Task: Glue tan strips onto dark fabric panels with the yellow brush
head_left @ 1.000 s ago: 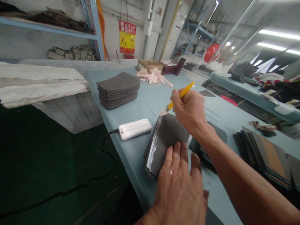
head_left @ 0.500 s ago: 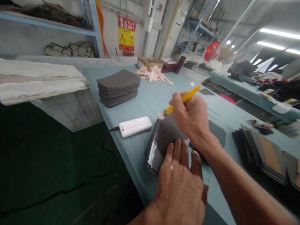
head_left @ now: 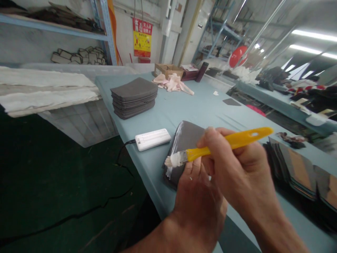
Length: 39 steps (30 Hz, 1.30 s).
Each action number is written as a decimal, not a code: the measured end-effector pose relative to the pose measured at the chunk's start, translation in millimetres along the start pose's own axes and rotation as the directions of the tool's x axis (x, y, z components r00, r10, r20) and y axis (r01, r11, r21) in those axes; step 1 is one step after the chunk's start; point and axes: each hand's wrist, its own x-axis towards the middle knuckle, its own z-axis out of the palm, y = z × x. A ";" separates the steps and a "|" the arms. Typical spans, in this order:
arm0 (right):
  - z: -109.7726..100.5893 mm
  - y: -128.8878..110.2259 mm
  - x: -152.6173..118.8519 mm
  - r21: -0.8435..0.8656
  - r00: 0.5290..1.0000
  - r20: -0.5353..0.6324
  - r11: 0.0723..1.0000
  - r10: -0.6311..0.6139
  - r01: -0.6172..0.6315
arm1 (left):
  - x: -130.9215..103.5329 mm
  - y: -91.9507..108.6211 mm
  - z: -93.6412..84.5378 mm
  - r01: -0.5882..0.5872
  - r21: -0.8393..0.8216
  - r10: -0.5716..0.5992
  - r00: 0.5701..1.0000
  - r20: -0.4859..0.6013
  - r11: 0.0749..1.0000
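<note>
My right hand (head_left: 237, 165) grips a yellow-handled paintbrush (head_left: 200, 153), its bristles coated with white paste. The bristles are at the left edge of a fanned stack of dark grey sheets (head_left: 191, 131), where a white wet streak runs along the layered edges. My left hand (head_left: 197, 203) lies flat on top of the stack with fingers stretched out, partly hidden behind my right hand. A white power bank (head_left: 153, 139) with a black cable lies just left of the stack.
A neat pile of grey sheets (head_left: 134, 96) stands at the table's far left. Further back are a pink cloth (head_left: 175, 84) and a cardboard box (head_left: 168, 71). More stacked pieces (head_left: 297, 168) lie at the right. The table edge (head_left: 139, 179) drops to a dark green floor.
My right hand has brought the brush from the stack's far corner down along the left edge toward me, and the handle now points right. My left hand remains on the stack.
</note>
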 end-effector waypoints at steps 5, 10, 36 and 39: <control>-7.6 15.5 23.1 0.020 0.970 -0.236 0.998 -0.059 0.065 | -9.1 -6.4 -6.9 -0.083 0.075 0.076 0.992 0.102 0.994; 7.5 50.4 57.1 -0.073 0.971 -0.234 0.997 -0.056 0.040 | -8.0 -6.7 -15.6 -0.058 0.075 0.045 0.984 0.170 0.996; -65.3 20.8 -6.3 0.290 0.833 -0.553 0.944 0.030 0.159 | 13.1 -29.7 -66.1 0.254 -0.657 -0.130 0.964 0.233 0.710; -73.9 23.5 -27.5 0.299 0.807 -0.589 0.940 0.046 0.165 | 17.7 -42.7 -77.5 0.246 -0.686 -0.167 0.969 0.181 0.685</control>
